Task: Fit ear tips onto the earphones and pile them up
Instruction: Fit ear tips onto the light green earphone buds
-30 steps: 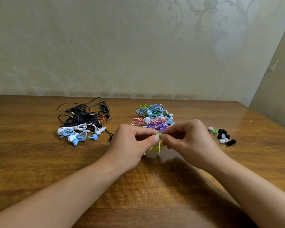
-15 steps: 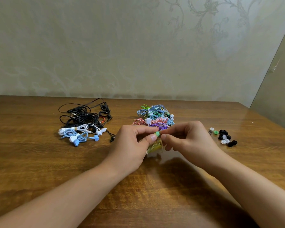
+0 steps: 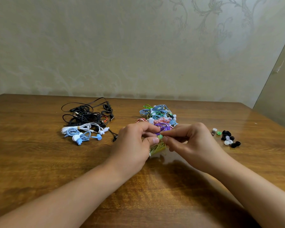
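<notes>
My left hand [image 3: 132,145] and my right hand [image 3: 191,143] meet at the middle of the table. Between their fingertips sits a small green ear tip [image 3: 160,137]. The left hand pinches the earbud of a yellow-green earphone, whose coiled cable [image 3: 157,148] hangs below the fingers. The right hand pinches the green tip from the right. Behind the hands lies a heap of coloured earphones [image 3: 158,115]. A pile of black, white and blue earphones [image 3: 85,122] lies at the left. Loose ear tips [image 3: 227,137], black, clear and green, lie at the right.
All of it rests on a wooden table [image 3: 39,162] that stands against a patterned wall. The table's right edge [image 3: 270,119] runs beside a plain panel.
Both hands stay together at the green tip, shifted slightly up and right. The piles have not moved.
</notes>
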